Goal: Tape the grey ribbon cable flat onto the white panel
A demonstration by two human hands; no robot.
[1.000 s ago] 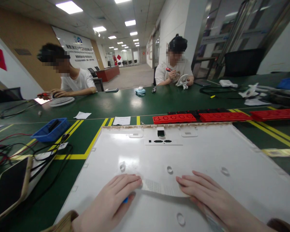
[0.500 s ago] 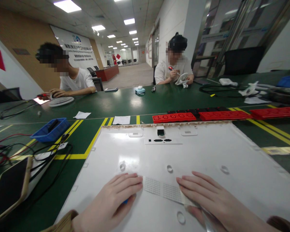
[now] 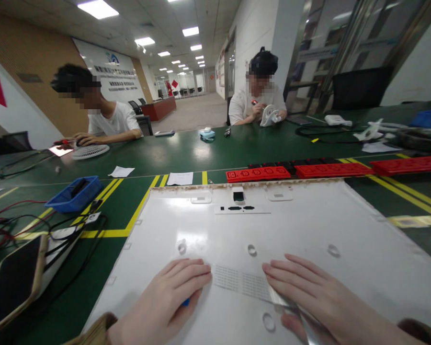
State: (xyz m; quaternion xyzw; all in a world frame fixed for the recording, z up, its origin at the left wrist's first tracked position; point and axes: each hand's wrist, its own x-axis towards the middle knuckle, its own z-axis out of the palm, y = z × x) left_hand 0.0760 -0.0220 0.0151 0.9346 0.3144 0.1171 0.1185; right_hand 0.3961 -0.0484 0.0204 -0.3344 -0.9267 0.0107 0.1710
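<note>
A large white plastic back panel (image 3: pixel 309 225) lies flat on the green table in front of me. Both hands rest on its near part, either side of a perforated vent grille (image 3: pixel 237 280). My left hand (image 3: pixel 165 297) lies curled on the panel left of the grille, and a small blue object (image 3: pixel 186 302) shows under its fingers. My right hand (image 3: pixel 309 292) lies right of the grille. A clear shiny strip (image 3: pixel 290 306) runs from the grille's right end under its fingers, pinched against the thumb.
Red power strips (image 3: pixel 258 173) lie just beyond the panel. At left are a blue bin (image 3: pixel 75 191), tangled cables (image 3: pixel 7 225) and a dark-screened device (image 3: pixel 10 282). Two people sit across the table: one (image 3: pixel 107 120) by a fan grille, another (image 3: pixel 258 103) handling a white part.
The clear strip that covered the vent grille has come off toward the lower right under my right hand, baring the grille. My left hand has stayed put.
</note>
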